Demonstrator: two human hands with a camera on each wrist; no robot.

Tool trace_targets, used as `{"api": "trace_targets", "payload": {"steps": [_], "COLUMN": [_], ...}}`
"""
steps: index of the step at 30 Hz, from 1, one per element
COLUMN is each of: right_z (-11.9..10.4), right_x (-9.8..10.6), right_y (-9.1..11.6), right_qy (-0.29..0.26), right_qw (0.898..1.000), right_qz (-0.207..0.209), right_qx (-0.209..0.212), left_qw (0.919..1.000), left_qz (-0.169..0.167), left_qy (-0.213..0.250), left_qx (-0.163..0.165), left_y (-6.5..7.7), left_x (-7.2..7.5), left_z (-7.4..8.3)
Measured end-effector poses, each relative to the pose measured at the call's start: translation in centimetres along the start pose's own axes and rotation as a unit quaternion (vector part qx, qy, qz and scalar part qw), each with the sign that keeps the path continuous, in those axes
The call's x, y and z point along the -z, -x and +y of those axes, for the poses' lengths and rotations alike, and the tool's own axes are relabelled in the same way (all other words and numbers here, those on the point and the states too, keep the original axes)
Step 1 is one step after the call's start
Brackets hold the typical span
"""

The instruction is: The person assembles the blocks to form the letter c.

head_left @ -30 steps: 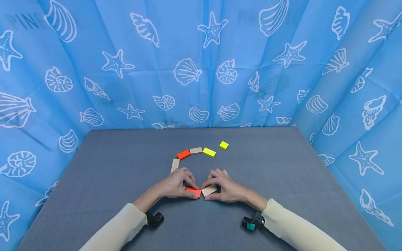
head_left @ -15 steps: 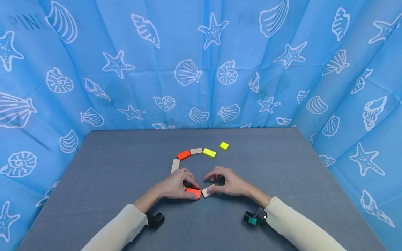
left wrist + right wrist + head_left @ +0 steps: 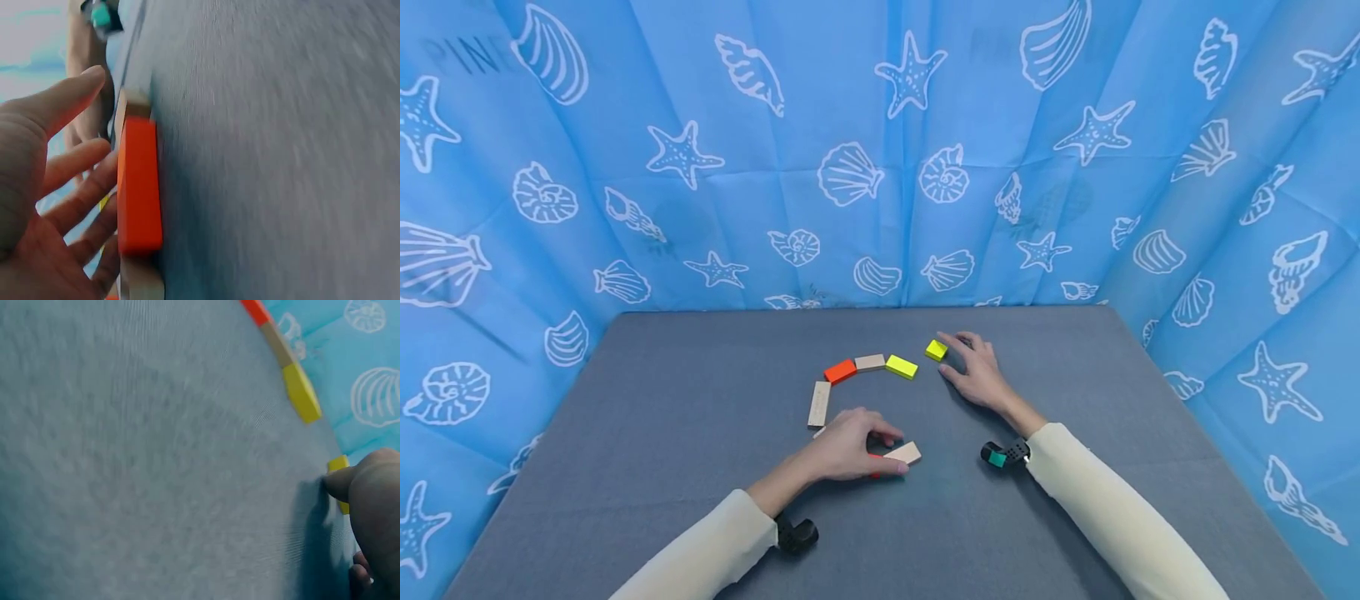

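Observation:
My left hand (image 3: 853, 446) hovers at the near end of a curved row of flat blocks. Its fingers are relaxed and spread beside an orange-red block (image 3: 139, 187), which the hand mostly covers in the head view. A plain wooden block (image 3: 905, 453) lies against that block's right end. Farther off, my right hand (image 3: 977, 371) reaches with loosely parted fingers to a lone yellow block (image 3: 936, 350). The index fingertip is right at that block's edge, and the thumb sits lower in front. In the right wrist view, the thumb overlaps the yellow block (image 3: 338, 464).
The row curves up the left through a wooden block (image 3: 820, 404), another orange-red block (image 3: 840, 372), a light wooden block (image 3: 870, 362) and a yellow block (image 3: 902, 367). All lie on a grey cloth-covered table (image 3: 700, 367). A blue shell-print curtain (image 3: 880, 225) hangs behind.
My right hand has let go of the near wooden block and moved away to the lone yellow block. My left hand has released the orange-red block and shifted slightly right.

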State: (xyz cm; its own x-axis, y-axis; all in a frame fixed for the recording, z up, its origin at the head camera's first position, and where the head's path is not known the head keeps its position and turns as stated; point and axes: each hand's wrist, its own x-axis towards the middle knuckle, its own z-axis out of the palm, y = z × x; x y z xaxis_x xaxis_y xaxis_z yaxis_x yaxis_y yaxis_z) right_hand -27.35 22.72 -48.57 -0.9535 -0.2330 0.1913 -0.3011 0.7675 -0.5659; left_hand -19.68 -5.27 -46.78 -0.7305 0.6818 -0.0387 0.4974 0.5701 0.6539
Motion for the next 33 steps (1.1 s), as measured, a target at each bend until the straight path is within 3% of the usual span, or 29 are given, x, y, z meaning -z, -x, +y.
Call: {"api": "trace_targets", "payload": {"steps": [5, 16, 21, 33], "right_z": [0.1, 0.6, 0.7, -0.2], "right_x": [-0.3, -0.7, -0.6, 0.6], "right_y": [-0.5, -0.2, 0.2, 2.6], "right_qy": [0.025, -0.009, -0.043, -0.089], "right_qw": [0.999, 1.000, 0.999, 0.990], "right_qz": [-0.024, 0.025, 0.027, -0.087], "right_qx": [-0.001, 0.014, 0.014, 0.072], "left_qw": [0.9999, 0.9985, 0.9974, 0.9956], "left_qz": [0.010, 0.040, 0.047, 0.052], "left_qy": [0.004, 0.016, 0.031, 0.048], "left_qx": [0.007, 0.035, 0.044, 0.062], "left_y": [-0.8, -1.8, -1.8, -1.8], "left_x": [-0.8, -1.7, -1.8, -1.9], "left_z": [0.8, 1.1, 1.2, 1.0]}}
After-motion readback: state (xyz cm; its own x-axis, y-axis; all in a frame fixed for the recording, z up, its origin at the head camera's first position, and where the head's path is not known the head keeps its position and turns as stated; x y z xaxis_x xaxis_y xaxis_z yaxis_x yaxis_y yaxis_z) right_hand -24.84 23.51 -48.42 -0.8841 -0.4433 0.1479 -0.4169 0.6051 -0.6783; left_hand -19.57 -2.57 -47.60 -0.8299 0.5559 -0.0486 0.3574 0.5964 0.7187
